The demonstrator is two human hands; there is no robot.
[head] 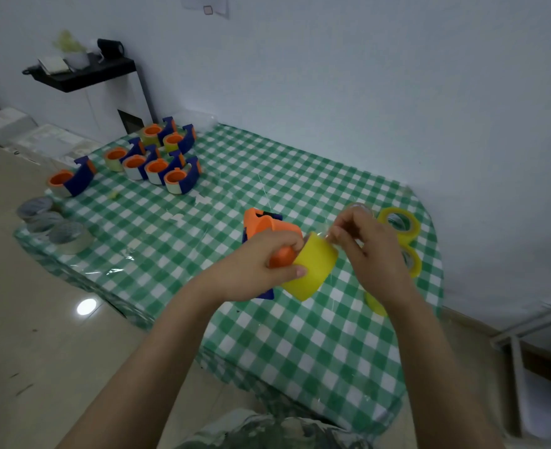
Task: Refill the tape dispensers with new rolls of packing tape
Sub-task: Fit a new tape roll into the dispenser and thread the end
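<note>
— What covers the worktop [300,335]?
— A green-and-white checked cloth [267,176] under clear film.
— And the far left corner?
— A huddle of blue plastic tape dispensers with orange hubs [157,157], loaded with rolls. One more blue-and-orange dispenser [73,179] sits apart at the left edge.
— Nearer along that edge?
— Three clear tape rolls [54,228], lying flat and overlapping.
— The right side?
— Yellow tape rolls [400,225], partly hidden. Pale tape scraps [177,218] lie mid-cloth.

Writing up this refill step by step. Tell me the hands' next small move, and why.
Probably peel a length of tape outward: the right hand pinches at the edge of the yellow roll, and the roll already sits on the orange dispenser that the left hand grips.
</note>
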